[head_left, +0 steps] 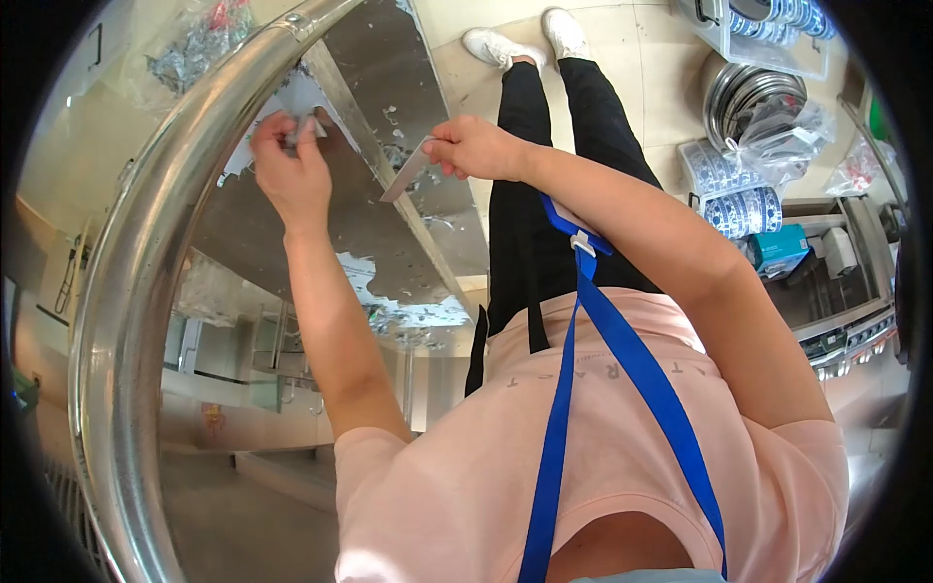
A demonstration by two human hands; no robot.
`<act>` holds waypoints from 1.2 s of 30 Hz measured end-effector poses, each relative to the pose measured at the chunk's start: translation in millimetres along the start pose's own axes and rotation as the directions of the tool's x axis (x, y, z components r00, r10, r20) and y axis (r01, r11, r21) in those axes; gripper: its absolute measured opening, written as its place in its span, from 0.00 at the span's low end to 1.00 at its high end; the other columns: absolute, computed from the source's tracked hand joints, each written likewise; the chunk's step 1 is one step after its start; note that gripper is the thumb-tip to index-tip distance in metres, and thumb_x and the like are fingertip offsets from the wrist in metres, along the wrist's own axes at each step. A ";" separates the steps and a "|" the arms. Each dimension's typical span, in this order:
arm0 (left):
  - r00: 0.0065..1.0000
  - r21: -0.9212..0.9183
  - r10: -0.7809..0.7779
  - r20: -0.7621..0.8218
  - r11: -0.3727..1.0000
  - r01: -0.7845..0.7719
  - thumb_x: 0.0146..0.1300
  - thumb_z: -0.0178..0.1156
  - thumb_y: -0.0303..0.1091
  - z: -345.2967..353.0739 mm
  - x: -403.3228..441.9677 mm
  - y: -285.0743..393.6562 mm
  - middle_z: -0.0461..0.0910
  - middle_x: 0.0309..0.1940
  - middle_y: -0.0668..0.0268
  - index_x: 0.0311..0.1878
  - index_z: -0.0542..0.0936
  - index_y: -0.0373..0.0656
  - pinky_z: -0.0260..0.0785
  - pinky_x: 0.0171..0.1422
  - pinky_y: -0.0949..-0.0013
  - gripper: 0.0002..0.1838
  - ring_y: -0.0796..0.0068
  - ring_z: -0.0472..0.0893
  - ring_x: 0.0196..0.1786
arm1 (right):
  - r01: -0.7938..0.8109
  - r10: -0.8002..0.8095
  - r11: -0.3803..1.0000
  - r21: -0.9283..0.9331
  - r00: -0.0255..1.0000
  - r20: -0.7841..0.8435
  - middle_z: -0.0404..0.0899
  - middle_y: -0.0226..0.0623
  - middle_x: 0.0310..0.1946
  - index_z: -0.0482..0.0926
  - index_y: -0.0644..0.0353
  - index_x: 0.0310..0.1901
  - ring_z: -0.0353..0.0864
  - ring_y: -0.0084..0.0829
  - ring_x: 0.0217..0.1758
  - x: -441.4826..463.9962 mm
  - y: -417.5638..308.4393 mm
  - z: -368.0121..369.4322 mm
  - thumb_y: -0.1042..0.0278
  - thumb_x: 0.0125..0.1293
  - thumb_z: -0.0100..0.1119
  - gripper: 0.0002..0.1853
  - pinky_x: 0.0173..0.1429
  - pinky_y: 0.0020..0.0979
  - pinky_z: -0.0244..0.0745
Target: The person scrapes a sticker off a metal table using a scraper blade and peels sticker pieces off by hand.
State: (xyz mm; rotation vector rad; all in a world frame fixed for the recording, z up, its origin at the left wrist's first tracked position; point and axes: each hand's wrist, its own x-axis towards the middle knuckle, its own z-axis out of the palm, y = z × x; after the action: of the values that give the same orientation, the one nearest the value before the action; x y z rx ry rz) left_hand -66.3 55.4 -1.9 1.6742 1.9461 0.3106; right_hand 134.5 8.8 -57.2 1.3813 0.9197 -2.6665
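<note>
My left hand (293, 170) has its fingers curled around a crumpled greyish scrap (303, 134), close over a brown-grey metal sheet (335, 209). To its right, my right hand (473, 148) grips one end of a thin, flat, pale scraper-like plate (403, 179). The plate's far corner points down-left, over a light metal strip (374, 146) that runs across the sheet. Ragged white-blue patches (418, 309) and small loose flakes (389, 115) show on the sheet. I cannot tell whether the plate touches the metal.
A thick shiny metal tube (121, 253) curves along the left side. A plastic bag with scraps (199, 49) sits at upper left. On the right floor are stacked steel trays (743, 92), blue-white patterned bowls (743, 209) and a teal box (780, 251). A blue lanyard (646, 379) hangs down my front.
</note>
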 end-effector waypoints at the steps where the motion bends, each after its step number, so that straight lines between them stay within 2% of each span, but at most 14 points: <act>1: 0.999 -0.058 -0.024 -0.028 0.998 0.023 0.48 0.61 0.30 0.9 -0.3 -5.2 0.68 0.35 0.60 0.40 0.66 0.34 0.63 0.39 0.74 0.18 0.72 0.69 0.36 | -0.005 0.005 1.000 0.008 1.000 -0.003 0.74 0.37 0.19 0.74 0.66 0.27 0.73 0.25 0.20 -0.1 0.4 0.9 0.60 0.59 0.45 0.16 0.26 0.27 0.69; 6: 0.970 -0.348 -0.042 -0.240 0.937 -0.045 0.50 0.57 0.24 12.6 -3.5 -11.1 0.68 0.32 0.64 0.40 0.62 0.37 0.63 0.38 0.78 0.16 0.78 0.68 0.35 | 0.000 0.000 1.000 0.008 1.000 -0.001 0.74 0.37 0.19 0.74 0.67 0.27 0.73 0.25 0.20 0.7 7.8 0.7 0.60 0.59 0.45 0.16 0.26 0.27 0.69; 9: 0.874 -0.408 -0.207 -0.440 0.913 0.011 0.50 0.56 0.22 5.2 -7.8 -36.5 0.67 0.32 0.63 0.39 0.60 0.37 0.65 0.33 0.75 0.16 0.76 0.68 0.33 | -0.005 0.005 1.000 -0.002 1.000 -0.002 0.74 0.37 0.19 0.74 0.67 0.27 0.74 0.25 0.21 -0.4 11.1 1.1 0.60 0.59 0.45 0.16 0.26 0.27 0.69; 12: 0.815 -0.625 -0.383 -0.434 0.780 0.034 0.52 0.53 0.22 2.7 -13.2 -18.6 0.66 0.31 0.63 0.39 0.60 0.38 0.63 0.28 0.75 0.14 0.76 0.67 0.32 | -0.013 0.013 1.000 -0.008 1.000 -0.004 0.74 0.37 0.19 0.74 0.67 0.27 0.74 0.25 0.21 0.1 12.0 2.9 0.60 0.58 0.46 0.16 0.26 0.27 0.70; 15: 0.509 -0.795 -0.733 -0.450 0.589 0.146 0.54 0.52 0.24 -32.6 -23.4 -54.4 0.65 0.31 0.62 0.39 0.60 0.39 0.60 0.24 0.76 0.12 0.76 0.66 0.29 | -0.024 0.024 1.000 0.002 1.000 -0.008 0.74 0.37 0.19 0.74 0.67 0.27 0.74 0.25 0.21 -2.1 8.8 4.6 0.60 0.58 0.46 0.16 0.27 0.27 0.71; 16: 0.405 -0.755 -0.726 -0.555 0.645 0.122 0.55 0.50 0.26 -47.3 -32.7 -86.4 0.66 0.30 0.62 0.39 0.60 0.40 0.57 0.22 0.77 0.11 0.76 0.66 0.26 | -0.015 0.015 1.000 -0.007 1.000 -0.007 0.75 0.37 0.19 0.74 0.67 0.28 0.74 0.25 0.21 -2.4 7.7 4.2 0.60 0.58 0.46 0.16 0.28 0.27 0.71; 20: 0.260 -0.639 -0.676 -0.689 0.736 0.221 0.56 0.50 0.27 -85.0 -60.4 -103.3 0.67 0.29 0.64 0.39 0.62 0.39 0.60 0.27 0.74 0.09 0.74 0.65 0.26 | -0.012 0.012 1.000 -0.025 1.000 -0.001 0.75 0.37 0.19 0.74 0.67 0.28 0.74 0.25 0.21 -1.0 3.0 9.8 0.60 0.59 0.46 0.16 0.27 0.26 0.71; 23: 0.424 -0.346 -0.559 -0.713 0.806 0.480 0.55 0.51 0.27 -81.7 -79.2 -111.4 0.69 0.30 0.62 0.40 0.66 0.36 0.64 0.31 0.72 0.09 0.72 0.69 0.30 | -0.011 0.012 0.999 -0.033 1.000 0.015 0.75 0.37 0.20 0.74 0.67 0.29 0.73 0.24 0.20 0.2 1.8 13.2 0.60 0.59 0.46 0.16 0.26 0.26 0.70; 24: 0.565 -0.043 -0.391 -0.727 0.847 0.529 0.54 0.51 0.27 -75.0 -85.5 -116.1 0.69 0.31 0.60 0.40 0.67 0.36 0.64 0.33 0.71 0.10 0.70 0.70 0.31 | -0.012 0.012 0.999 -0.037 1.000 0.014 0.75 0.37 0.19 0.74 0.67 0.29 0.73 0.24 0.20 0.4 1.8 12.1 0.60 0.59 0.46 0.16 0.26 0.26 0.70; 26: 0.834 0.551 -0.098 -0.543 0.708 0.441 0.52 0.52 0.26 -57.6 -97.2 -124.9 0.70 0.34 0.58 0.41 0.69 0.35 0.65 0.37 0.68 0.12 0.66 0.72 0.35 | -0.019 0.020 0.999 -0.037 1.000 0.013 0.74 0.36 0.19 0.74 0.66 0.29 0.73 0.24 0.20 -2.7 2.6 11.4 0.60 0.59 0.46 0.16 0.26 0.26 0.69; 29: 0.827 0.397 -0.178 -0.533 0.810 0.431 0.50 0.53 0.25 -31.2 -110.0 -118.2 0.71 0.37 0.55 0.41 0.69 0.35 0.64 0.41 0.64 0.13 0.60 0.72 0.38 | -0.078 0.077 0.997 0.004 0.997 0.028 0.71 0.30 0.18 0.73 0.65 0.28 0.68 0.19 0.19 -6.4 4.3 8.7 0.58 0.61 0.44 0.16 0.27 0.22 0.66; 32: 0.693 -0.050 -0.493 -0.526 0.832 0.553 0.49 0.51 0.23 -26.3 -115.6 -101.3 0.70 0.39 0.49 0.41 0.71 0.33 0.64 0.46 0.64 0.13 0.58 0.71 0.42 | -0.018 0.018 0.999 -0.033 1.000 0.004 0.73 0.34 0.18 0.74 0.66 0.28 0.72 0.23 0.19 -7.2 10.6 8.3 0.60 0.60 0.45 0.16 0.25 0.25 0.68; 35: 0.802 0.296 -0.302 -0.515 0.815 0.497 0.49 0.51 0.24 -24.3 -135.3 -98.9 0.70 0.38 0.53 0.42 0.70 0.36 0.64 0.44 0.64 0.14 0.59 0.71 0.39 | -0.034 0.034 0.999 -0.007 0.999 0.006 0.72 0.34 0.19 0.74 0.66 0.28 0.71 0.23 0.19 -9.9 9.2 13.0 0.60 0.60 0.45 0.16 0.26 0.24 0.68; 36: 0.744 0.258 -0.401 -0.535 0.761 0.596 0.49 0.51 0.24 -24.9 -140.7 -96.9 0.70 0.38 0.53 0.42 0.70 0.36 0.64 0.43 0.64 0.14 0.59 0.71 0.39 | -0.029 0.028 0.998 0.049 1.000 0.013 0.72 0.34 0.19 0.74 0.66 0.28 0.70 0.23 0.19 -10.0 10.2 15.4 0.60 0.60 0.45 0.16 0.26 0.25 0.68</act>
State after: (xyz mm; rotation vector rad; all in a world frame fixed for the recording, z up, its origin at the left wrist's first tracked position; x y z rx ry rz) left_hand -150.5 -95.2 4.9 1.2685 2.9110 0.0655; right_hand 131.8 -9.9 -48.0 1.3742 0.8328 -2.6914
